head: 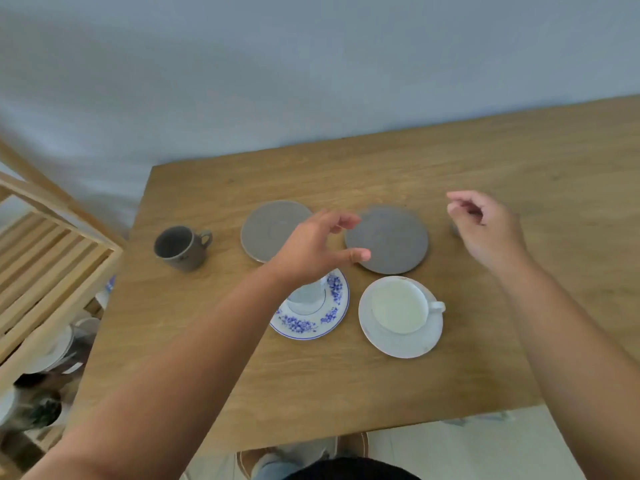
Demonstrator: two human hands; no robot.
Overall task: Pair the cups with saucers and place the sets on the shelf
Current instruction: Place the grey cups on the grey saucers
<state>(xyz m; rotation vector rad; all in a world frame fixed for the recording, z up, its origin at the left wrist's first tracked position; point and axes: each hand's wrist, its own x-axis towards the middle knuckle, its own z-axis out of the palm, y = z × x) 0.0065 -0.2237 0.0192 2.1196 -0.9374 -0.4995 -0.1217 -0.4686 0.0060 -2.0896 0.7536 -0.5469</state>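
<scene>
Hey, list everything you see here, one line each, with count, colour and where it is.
Table: one, wooden, centre.
Grey cup: one, dark grey, table's left side, no saucer under it.
Light grey saucer: one, far row, left, bare.
Dark grey saucer: one, far row, right, bare.
Floral saucer: one, white with blue flowers, near row, left; a cup stands on it, partly hidden by the left hand.
White saucer: one, near row, right.
White cup: one, on the white saucer.
Shelf: one, wooden slats, far left; pale crockery below, blurred.
Left hand: open, above the floral saucer.
Right hand: loosely curled, right of the dark grey saucer, hiding a small grey thing.
</scene>
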